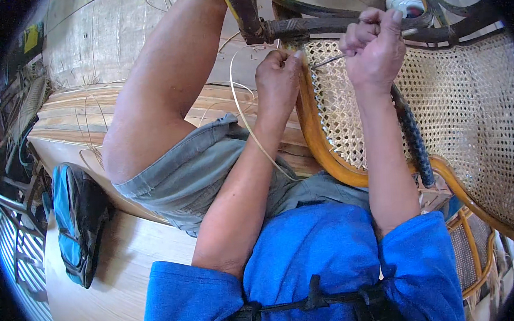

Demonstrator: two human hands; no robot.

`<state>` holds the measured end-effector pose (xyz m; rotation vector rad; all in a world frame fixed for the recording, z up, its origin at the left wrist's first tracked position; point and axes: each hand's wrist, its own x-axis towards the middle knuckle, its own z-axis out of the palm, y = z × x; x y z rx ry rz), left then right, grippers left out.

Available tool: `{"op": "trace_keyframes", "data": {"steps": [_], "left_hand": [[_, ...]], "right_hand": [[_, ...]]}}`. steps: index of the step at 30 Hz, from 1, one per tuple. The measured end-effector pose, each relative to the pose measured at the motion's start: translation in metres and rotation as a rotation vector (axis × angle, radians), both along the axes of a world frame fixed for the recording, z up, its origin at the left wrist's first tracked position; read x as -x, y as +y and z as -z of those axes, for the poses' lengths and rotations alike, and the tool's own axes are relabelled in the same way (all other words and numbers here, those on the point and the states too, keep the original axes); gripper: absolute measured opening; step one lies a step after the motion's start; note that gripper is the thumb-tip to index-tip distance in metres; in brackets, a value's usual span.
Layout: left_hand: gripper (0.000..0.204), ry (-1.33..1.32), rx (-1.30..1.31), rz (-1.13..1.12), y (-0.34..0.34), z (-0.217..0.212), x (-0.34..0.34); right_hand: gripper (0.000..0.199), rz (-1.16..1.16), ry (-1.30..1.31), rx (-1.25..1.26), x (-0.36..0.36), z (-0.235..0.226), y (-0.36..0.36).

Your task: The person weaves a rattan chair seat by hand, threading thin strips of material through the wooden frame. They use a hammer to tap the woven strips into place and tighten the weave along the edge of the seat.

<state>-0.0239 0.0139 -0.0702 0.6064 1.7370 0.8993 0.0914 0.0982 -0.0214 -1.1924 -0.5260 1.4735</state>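
A chair with a curved, yellow-brown wooden frame (312, 122) and a woven cane panel (339, 105) rests against my lap. My right hand (374, 56) is closed around an awl (328, 61), whose thin metal shaft points left to the panel's edge by the frame. Just across from that tip, my left hand (277, 80) pinches at the frame's upper left edge. Whatever lies between its fingertips is too small to make out. A pale cane strand (243, 111) loops past my left wrist and down to my lap.
Dark wooden chair parts (319, 25) cross above my hands. More cane webbing (464, 89) spreads at right, with another cane-panelled frame (471, 247) below it. A blue and black backpack (72, 222) lies at left beside stacked wood strips (60, 122). A white shoe (403, 2) shows at the top.
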Motion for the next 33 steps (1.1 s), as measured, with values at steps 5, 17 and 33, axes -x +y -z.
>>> {"op": "trace_keyframes", "data": {"steps": [5,17,33], "left_hand": [[0.026,-0.052,0.038,-0.052,0.003,-0.011,-0.004],[0.033,0.048,-0.053,-0.052,-0.002,-0.004,-0.002],[0.032,0.056,-0.042,-0.04,-0.002,0.001,-0.003]], "right_hand": [[0.044,0.14,0.086,0.132,-0.017,0.019,0.011],[0.038,-0.313,-0.475,0.106,-0.038,0.005,0.014],[0.029,-0.231,-0.045,0.229,0.001,0.032,0.043]]}}
